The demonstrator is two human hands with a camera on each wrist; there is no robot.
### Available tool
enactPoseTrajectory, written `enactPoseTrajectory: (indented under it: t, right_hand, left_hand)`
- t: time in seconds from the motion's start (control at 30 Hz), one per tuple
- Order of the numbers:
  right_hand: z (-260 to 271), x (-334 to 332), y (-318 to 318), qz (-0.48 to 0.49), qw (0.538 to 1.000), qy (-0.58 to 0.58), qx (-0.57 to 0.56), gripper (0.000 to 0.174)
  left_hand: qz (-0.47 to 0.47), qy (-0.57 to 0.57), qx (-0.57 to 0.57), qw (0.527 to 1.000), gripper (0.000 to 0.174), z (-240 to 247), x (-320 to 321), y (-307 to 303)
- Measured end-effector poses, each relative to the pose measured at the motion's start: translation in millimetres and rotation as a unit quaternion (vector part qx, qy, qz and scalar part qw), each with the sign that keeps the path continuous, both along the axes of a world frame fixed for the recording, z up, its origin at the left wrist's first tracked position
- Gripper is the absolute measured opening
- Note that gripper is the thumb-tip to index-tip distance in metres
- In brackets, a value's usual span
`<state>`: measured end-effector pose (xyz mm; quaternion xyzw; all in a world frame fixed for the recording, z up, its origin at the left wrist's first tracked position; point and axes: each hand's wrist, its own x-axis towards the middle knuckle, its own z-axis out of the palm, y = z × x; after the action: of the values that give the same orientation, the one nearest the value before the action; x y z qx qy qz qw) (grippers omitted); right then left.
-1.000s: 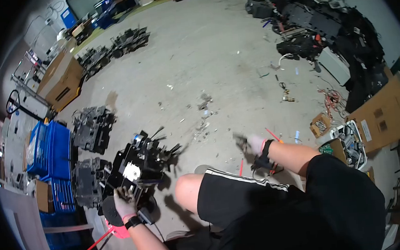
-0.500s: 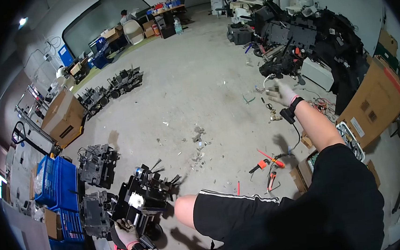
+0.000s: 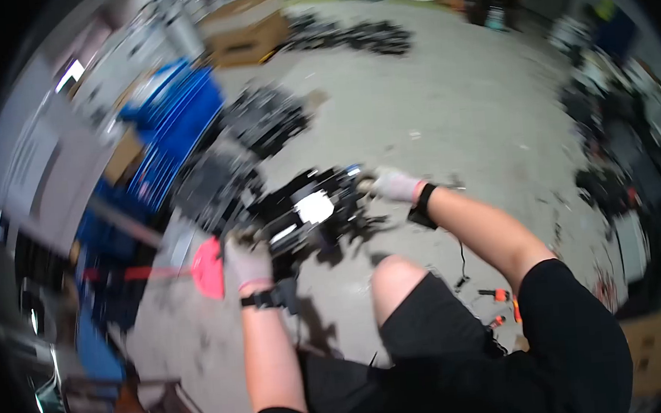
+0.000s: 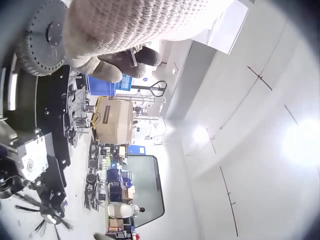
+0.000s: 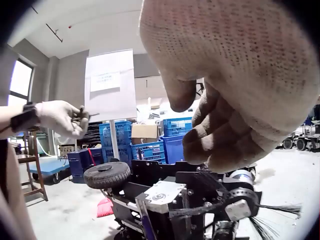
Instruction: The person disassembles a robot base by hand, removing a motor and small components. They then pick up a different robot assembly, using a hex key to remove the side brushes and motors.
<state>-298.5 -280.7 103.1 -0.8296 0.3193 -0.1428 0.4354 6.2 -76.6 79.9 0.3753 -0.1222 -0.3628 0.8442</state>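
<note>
A black wheeled machine chassis with bristle brushes and a silvery metal block stands on the floor before me. My left hand, in a soiled white knit glove, is beside its near left end, close to a grey wheel. Its fingers are curled, and a small thin metal piece sticks out from between them. My right hand, gloved too, hovers over the chassis near the brushes. Its fingers bend loosely with nothing visible in them.
More dark chassis line up by blue crates at the left. A pink dustpan lies near my left hand. Orange-handled tools are on the floor by my knee. A dark scrap heap lies at the right.
My right hand held a dark grey part, then reached out right with spread fingers, empty; now it is back over the chassis. My left hand stays beside it. The head view has turned left.
</note>
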Motion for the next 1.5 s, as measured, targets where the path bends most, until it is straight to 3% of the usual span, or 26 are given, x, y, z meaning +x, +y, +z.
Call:
enactPoseTrajectory:
  t: [0.03,0.1,0.17,0.23,0.33,0.43,0.53,0.77,0.87,1.1,1.5]
  right_hand:
    - [-17,30,-14,-0.046,0.999,0.019,-0.008,0.034]
    - [-43,81,-42,-0.071,0.991,0.089,-0.067,0.033]
    - [-50,125,-52,-0.046,0.948,0.165,-0.270,0.035]
    - [-38,165,-51,-0.055,0.911,0.235,-0.334,0.040]
    - [-58,200,-90,0.036,0.867,0.323,-0.377,0.048]
    - [-39,218,-79,0.112,0.796,0.460,-0.376,0.037]
    - [-57,213,-92,0.135,0.777,0.406,-0.462,0.031]
    - [-57,215,-74,0.116,0.768,0.368,-0.511,0.027]
    - [-65,226,-68,0.004,0.813,0.444,-0.377,0.025]
    - [-68,240,-52,-0.063,0.814,0.452,-0.358,0.026]
    - [-92,252,-58,-0.023,0.758,0.479,-0.441,0.025]
  left_hand:
    - [0.050,0.105,0.029,0.993,0.020,7,7,6]
    - [0.081,0.155,0.033,0.984,0.019,23,15,21]
    - [0.106,0.186,0.035,0.976,0.021,33,25,33]
    - [0.109,0.188,0.025,0.976,0.023,35,40,42]
    - [0.128,0.186,0.022,0.974,0.024,45,50,55]
    - [0.141,0.190,0.042,0.971,0.024,37,60,57]
    - [0.113,0.213,0.026,0.970,0.025,45,60,53]
    - [0.097,0.227,0.009,0.969,0.020,46,58,38]
    - [0.098,0.221,0.013,0.970,0.021,46,56,37]
    - [0.100,0.216,0.011,0.971,0.021,46,58,34]
    - [0.090,0.200,0.010,0.976,0.020,44,58,35]
